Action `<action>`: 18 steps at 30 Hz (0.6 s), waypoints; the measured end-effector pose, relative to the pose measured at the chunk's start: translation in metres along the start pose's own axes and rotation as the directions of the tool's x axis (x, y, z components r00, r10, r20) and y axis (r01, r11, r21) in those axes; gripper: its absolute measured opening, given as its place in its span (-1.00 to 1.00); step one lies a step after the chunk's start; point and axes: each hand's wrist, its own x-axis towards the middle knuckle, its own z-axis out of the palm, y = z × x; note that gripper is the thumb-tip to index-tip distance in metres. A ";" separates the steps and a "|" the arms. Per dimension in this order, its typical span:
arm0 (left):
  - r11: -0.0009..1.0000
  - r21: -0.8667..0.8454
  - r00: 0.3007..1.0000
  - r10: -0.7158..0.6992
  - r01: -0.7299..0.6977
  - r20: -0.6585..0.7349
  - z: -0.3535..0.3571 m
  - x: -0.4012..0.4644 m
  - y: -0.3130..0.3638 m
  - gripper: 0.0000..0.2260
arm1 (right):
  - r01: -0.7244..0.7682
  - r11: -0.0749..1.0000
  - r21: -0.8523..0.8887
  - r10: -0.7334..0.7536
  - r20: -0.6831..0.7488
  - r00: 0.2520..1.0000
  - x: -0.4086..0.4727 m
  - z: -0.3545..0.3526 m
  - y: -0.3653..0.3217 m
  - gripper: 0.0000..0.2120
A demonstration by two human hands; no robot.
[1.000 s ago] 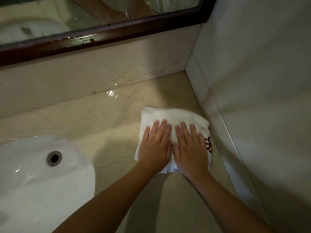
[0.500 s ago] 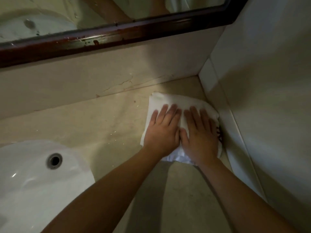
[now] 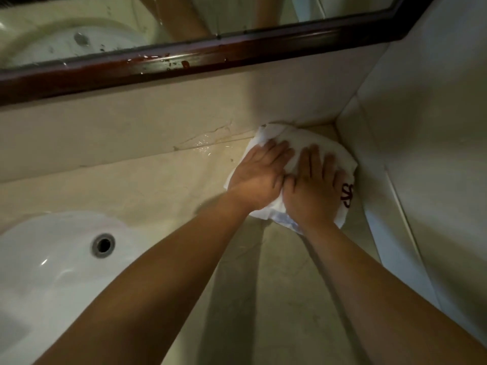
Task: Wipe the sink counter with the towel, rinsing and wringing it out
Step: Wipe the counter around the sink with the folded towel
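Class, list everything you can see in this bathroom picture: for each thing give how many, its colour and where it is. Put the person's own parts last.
towel: one, white with red lettering, bunched in the counter's far right corner
counter: one, beige stone, wet near the back wall
sink: one, white basin with a round overflow hole, lower left
mirror: one, dark red-brown frame, along the top
side wall: one, pale tiles, right
left hand: one, flat on the towel, pressing
right hand: one, flat on the towel beside the left
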 end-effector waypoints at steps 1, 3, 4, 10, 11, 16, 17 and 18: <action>0.998 -0.007 0.998 -0.055 0.055 -0.001 0.000 -0.007 0.001 -0.53 | 0.035 0.999 0.002 -0.035 0.003 0.999 -0.001 -0.001 -0.001 -0.38; 0.987 -0.009 0.987 -0.158 0.158 0.009 -0.001 -0.022 0.004 -0.52 | 0.099 0.995 0.010 -0.100 0.022 0.995 -0.004 -0.003 -0.005 -0.40; 0.979 0.003 0.979 -0.204 0.204 0.012 -0.001 -0.031 0.006 -0.53 | 0.128 0.992 0.010 -0.128 0.039 0.991 -0.007 -0.003 -0.008 -0.40; 0.890 0.020 0.890 -0.455 0.455 -0.010 -0.002 -0.104 0.022 -0.54 | 0.327 0.942 0.074 -0.334 0.106 0.937 -0.049 -0.007 -0.031 -0.41; 0.870 0.001 0.870 -0.493 0.493 -0.025 -0.002 -0.119 0.026 -0.54 | 0.359 0.930 0.082 -0.367 0.121 0.922 -0.059 -0.007 -0.035 -0.41; 0.838 -0.001 0.837 -0.545 0.545 -0.043 -0.002 -0.153 0.046 -0.52 | 0.450 0.891 0.064 -0.454 0.181 0.872 -0.087 -0.010 -0.034 -0.44; 0.839 0.010 0.839 -0.544 0.544 -0.037 -0.002 -0.150 0.046 -0.52 | 0.456 0.888 0.055 -0.458 0.187 0.869 -0.086 -0.011 -0.031 -0.45; 0.838 0.026 0.839 -0.544 0.544 -0.028 -0.002 -0.147 0.045 -0.51 | 0.461 0.886 0.048 -0.462 0.190 0.867 -0.084 -0.012 -0.028 -0.45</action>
